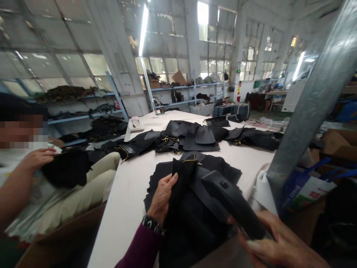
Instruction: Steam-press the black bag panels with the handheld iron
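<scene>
My left hand (163, 195) is closed on the edge of a black fabric piece (184, 173), thumb on top. A gold-toned zipper (191, 158) shows along the far end of this piece, which hangs down toward me. In my right hand (275, 238) is a black handheld tool (232, 197) with a wide, blunt head and a small button on top. Its head is over the dark fabric, and I cannot tell whether it touches. Beneath lie more stacked black pieces (158, 173) with jagged edges on the white table (114, 219).
Black fabric piles with gold zippers (192, 136) stretch across the table. At left a seated person holds black cloth (67, 167). A slanted metal post (306, 100) stands close on the right, beside a blue and white bag (306, 186). Blue shelves (184, 88) line the back wall.
</scene>
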{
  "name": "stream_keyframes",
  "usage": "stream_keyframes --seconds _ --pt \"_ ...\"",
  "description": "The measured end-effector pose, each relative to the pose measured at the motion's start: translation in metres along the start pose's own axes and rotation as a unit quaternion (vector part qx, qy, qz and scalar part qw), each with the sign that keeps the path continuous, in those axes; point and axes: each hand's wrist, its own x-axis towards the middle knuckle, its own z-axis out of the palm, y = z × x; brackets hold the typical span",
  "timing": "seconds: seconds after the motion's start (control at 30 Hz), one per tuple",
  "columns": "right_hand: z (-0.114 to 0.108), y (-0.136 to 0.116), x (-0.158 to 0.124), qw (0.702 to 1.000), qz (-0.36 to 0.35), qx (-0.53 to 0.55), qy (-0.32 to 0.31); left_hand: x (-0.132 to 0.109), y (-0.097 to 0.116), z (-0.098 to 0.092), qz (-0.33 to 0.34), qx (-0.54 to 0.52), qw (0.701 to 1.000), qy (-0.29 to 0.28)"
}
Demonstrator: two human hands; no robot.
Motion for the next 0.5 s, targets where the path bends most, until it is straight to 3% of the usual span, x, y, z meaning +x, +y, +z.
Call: stream_keyframes --seconds 0.13,0.33,0.5 --pt "0.029 -0.020 0.029 0.996 -0.028 -0.087 0.005 -0.001 -0.005 -0.001 0.022 -0.014 0.999 -0.041" --pt "0.053 -0.030 0.062 0.996 -0.054 -0.015 -0.067 -0.007 -0.008 -0.005 -0.009 0.002 0.994 -0.107" --pt "0.057 -0.046 0.061 0.997 -0.077 -0.005 -0.032 -0.011 -0.004 -0.006 -0.056 -0.003 0.994 -0.089"
